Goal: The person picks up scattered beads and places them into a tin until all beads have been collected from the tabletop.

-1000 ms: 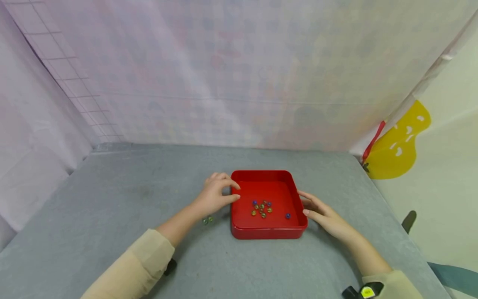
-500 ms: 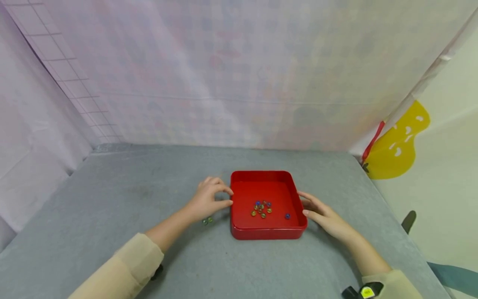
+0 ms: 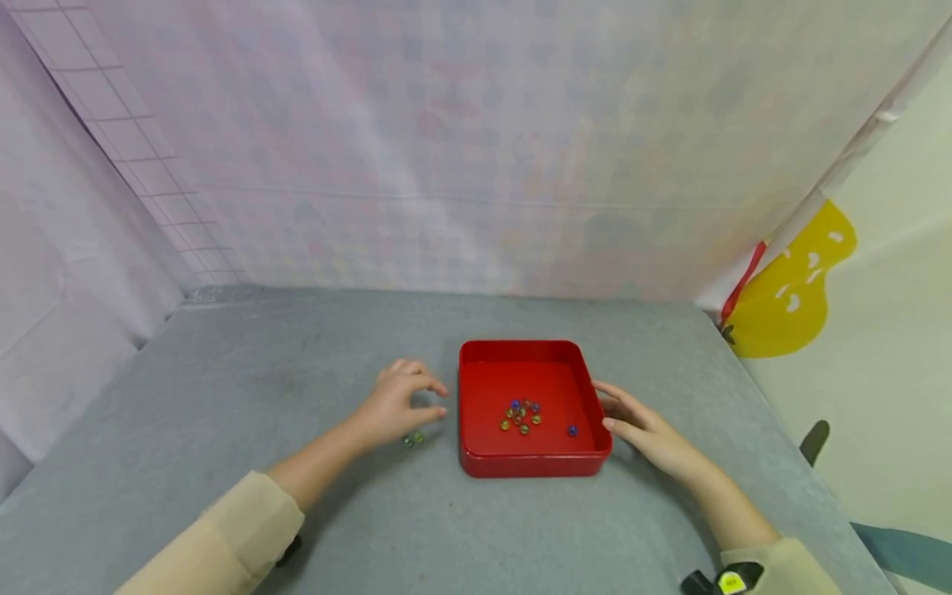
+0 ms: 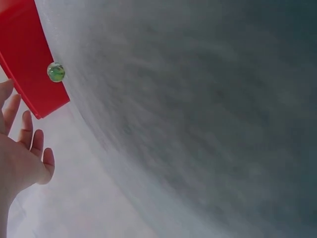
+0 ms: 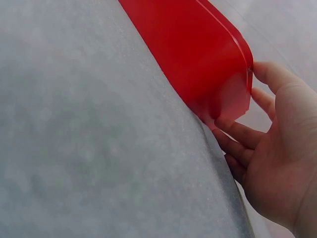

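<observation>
A square red box (image 3: 535, 466) rests on the grey table. Inside lie several glass marbles (image 3: 525, 430), yellowish ones in a loose cluster with a few blue, and one blue marble (image 3: 573, 430) apart toward the right. My left hand (image 3: 394, 405) is in the air left of the box, thumb and fingers spread with nothing between them. Under its wrist, two green marbles (image 3: 413, 440) lie on the table; the left wrist view shows a green marble (image 4: 56, 72) overlapping the box wall. My right hand (image 3: 643, 430) rests its fingertips against the box's right side, thumb near the rim.
Pale patterned cloth (image 3: 476, 149) hangs behind the table (image 3: 297, 347) and on both sides. A yellow printed shape (image 3: 792, 297) shows on the right-hand cloth. Both forearms wear beige sleeves, with a dark strap device (image 3: 725, 578) at the right wrist.
My left hand has drawn back left from over the box's left rim to beside it. A blue marble has rolled slightly right to join the cluster. The right hand stays put.
</observation>
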